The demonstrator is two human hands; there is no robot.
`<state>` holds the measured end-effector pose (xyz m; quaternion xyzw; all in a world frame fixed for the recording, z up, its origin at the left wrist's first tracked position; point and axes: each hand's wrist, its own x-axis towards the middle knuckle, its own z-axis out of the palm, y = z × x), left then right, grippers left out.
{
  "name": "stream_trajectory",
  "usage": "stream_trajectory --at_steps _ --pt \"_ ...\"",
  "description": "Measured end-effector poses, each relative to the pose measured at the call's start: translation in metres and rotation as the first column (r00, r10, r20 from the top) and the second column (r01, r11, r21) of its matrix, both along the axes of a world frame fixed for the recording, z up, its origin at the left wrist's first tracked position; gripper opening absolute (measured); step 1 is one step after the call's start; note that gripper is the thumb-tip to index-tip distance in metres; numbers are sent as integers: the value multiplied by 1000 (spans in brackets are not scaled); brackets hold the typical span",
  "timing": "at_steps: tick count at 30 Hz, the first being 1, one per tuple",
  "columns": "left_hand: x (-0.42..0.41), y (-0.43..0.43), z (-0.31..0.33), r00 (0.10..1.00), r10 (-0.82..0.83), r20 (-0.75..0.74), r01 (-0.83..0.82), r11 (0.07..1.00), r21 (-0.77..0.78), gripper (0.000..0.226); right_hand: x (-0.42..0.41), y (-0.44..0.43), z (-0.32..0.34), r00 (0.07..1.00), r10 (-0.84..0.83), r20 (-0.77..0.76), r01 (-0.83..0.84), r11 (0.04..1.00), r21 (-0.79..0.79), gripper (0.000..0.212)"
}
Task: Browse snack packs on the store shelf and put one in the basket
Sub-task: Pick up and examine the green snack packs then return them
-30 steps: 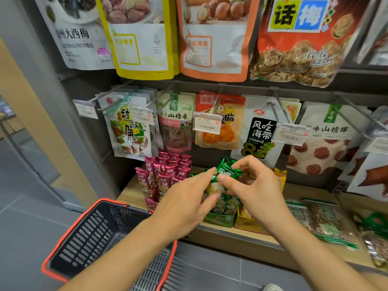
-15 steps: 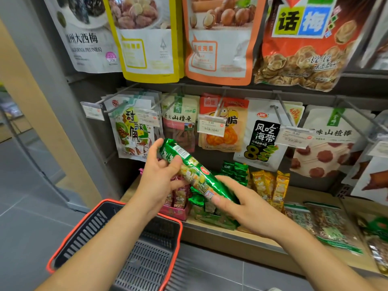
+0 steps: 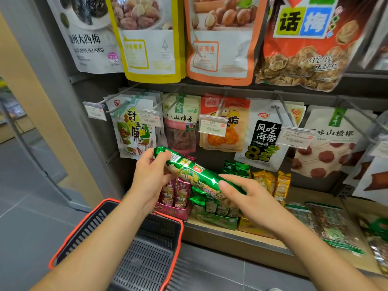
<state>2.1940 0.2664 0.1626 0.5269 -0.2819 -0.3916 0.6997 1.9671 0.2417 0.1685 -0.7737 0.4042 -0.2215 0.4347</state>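
A long shiny green snack pack is held slanted in front of the shelf, its upper end at the left. My left hand grips that upper end. My right hand holds the lower end, thumb on top. Below my left forearm hangs a black basket with a red rim; its inside looks bare. More green packs of the same kind stand in a green box on the wooden shelf.
A pink box of pink packs and yellow packs flank the green box. Bags hang on metal hooks with price tags above. Flat packs lie at the shelf's right. Grey floor is at the left.
One second ago both hands were pulling a green pack from the box. Now the pack is lifted clear and held slanted between both hands, above the shelf.
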Motion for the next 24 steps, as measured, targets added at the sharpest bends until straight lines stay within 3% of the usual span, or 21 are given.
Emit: stream_trajectory --at_steps 3,10,13,15,17,20,22,24 --pt "-1 0 -1 999 -29 17 29 999 -23 8 0 0 3 999 19 -28 -16 995 100 19" --pt "4 -3 -2 999 -19 39 21 999 -36 8 -7 -1 8 991 52 127 -96 924 369 19" --pt "7 -5 -12 952 -27 306 1 997 84 11 -12 -2 6 989 67 131 -115 904 412 25" --pt "11 -5 -18 808 -77 584 -46 980 193 38 -13 -1 4 985 28 172 -100 897 430 21" --pt "10 -3 -21 562 -140 815 -84 971 225 60 -11 0 4 973 -43 228 -71 880 469 16" --pt "-3 1 -21 165 -166 972 62 986 158 54 -7 0 4 968 -105 226 -9 891 454 12" --pt "-14 5 -19 66 -240 969 234 947 219 58 -6 -1 6 961 -136 240 16 895 445 17" --pt "-24 8 -21 66 -321 945 353 893 279 64 -5 -3 9 950 -143 279 -1 888 460 32"
